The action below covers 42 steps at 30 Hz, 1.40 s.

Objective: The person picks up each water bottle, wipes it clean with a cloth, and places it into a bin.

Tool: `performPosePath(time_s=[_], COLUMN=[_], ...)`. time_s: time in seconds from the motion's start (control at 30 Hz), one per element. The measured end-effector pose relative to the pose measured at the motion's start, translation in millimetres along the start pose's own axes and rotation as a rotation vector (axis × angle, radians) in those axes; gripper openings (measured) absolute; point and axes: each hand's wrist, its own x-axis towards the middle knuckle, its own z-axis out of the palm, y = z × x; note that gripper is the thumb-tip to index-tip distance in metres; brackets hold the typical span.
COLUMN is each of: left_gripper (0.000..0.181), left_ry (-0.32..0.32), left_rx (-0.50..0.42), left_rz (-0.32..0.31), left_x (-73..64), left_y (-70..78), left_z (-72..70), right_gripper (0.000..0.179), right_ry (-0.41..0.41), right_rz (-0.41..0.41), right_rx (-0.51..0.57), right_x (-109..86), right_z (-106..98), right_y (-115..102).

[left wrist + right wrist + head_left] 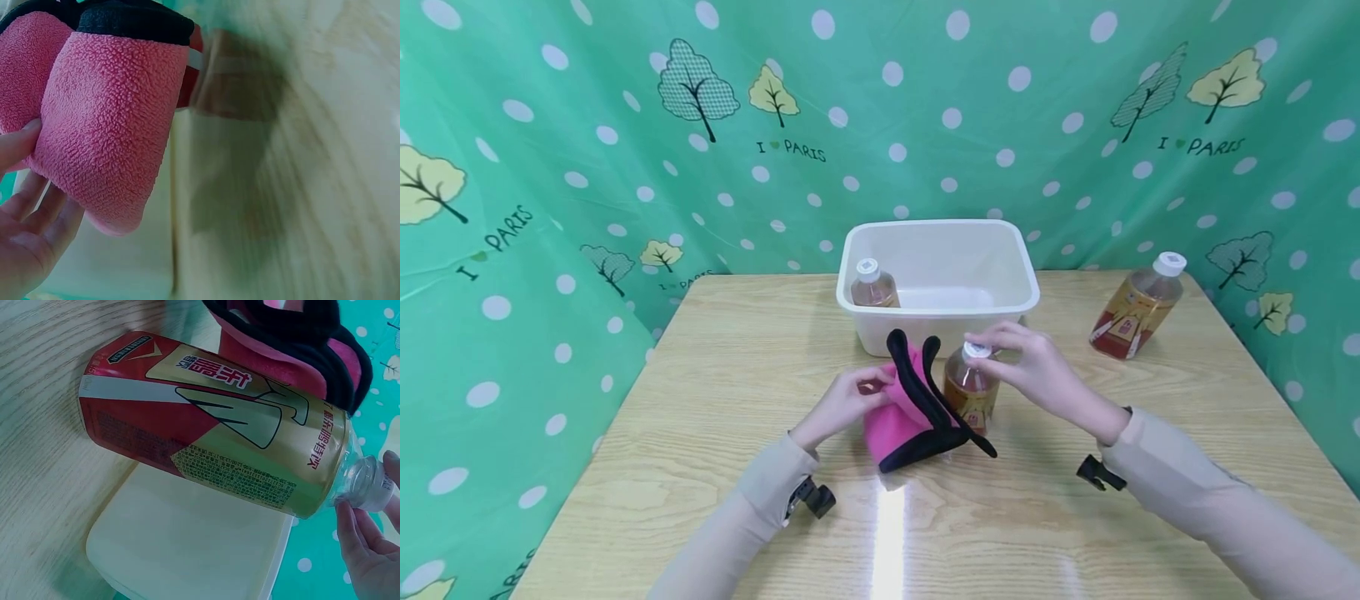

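Observation:
My left hand (844, 406) pinches a soft pink fleece piece with black trim (889, 431) between thumb and fingers. Its exact kind does not show; in the left wrist view the fleece (112, 119) forms two rounded pink lobes below a black band. Just right of it, my right hand (1039, 372) grips a drink bottle (970, 398) by its white cap and neck. The right wrist view shows this bottle's red and gold label (206, 419), with the black trim close against its side. In the head view, the fleece covers part of the bottle's left side.
Behind both hands stands a white plastic box (940, 312) with a similar bottle (874, 288) inside at its left end. Another bottle (1135, 308) stands on the wooden table (722, 358) at the back right. A green dotted curtain (917, 108) hangs around the table.

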Motion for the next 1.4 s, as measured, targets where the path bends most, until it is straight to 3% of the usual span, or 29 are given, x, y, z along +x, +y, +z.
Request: performPosePath(time_s=[0.1, 0.37, 0.6, 0.9, 1.17, 1.23, 1.4], left_gripper=[0.017, 0.018, 0.022, 0.022, 0.024, 0.023, 0.021], left_ry=[0.001, -0.012, -0.018, -0.010, -0.036, -0.042, -0.064], left_rx=[0.003, 0.004, 0.014, 0.083, 0.105, 0.117, 0.177], left_rz=[-0.010, 0.020, 0.036, 0.111, 0.078, 0.081, 0.079], left_x=[3.8, 8.7, 12.9, 15.5, 22.3, 20.4, 21.6], left_y=[6.3, 42.1, 50.7, 46.6, 14.2, 22.8, 20.8], left_z=[0.5, 3.0, 8.4, 16.1, 22.7, 22.1, 23.1], right_gripper=[0.029, 0.029, 0.029, 0.031, 0.031, 0.032, 0.031], right_ry=[0.008, 0.025, 0.051, 0.073, 0.084, 0.086, 0.086], right_rz=[-0.011, -0.010, -0.011, -0.019, -0.032, -0.035, -0.024], right_rx=[-0.001, 0.007, -0.014, -0.035, -0.031, -0.031, -0.031], right_x=[-0.1, -0.8, -3.4, -5.2, -5.7, -5.9, -6.4], right_z=[0.0, 1.0, 2.5, 3.5, 4.3, 4.4, 4.9], right_y=[0.3, 1.8, 1.0, -1.7, -1.4, -1.2, -1.0])
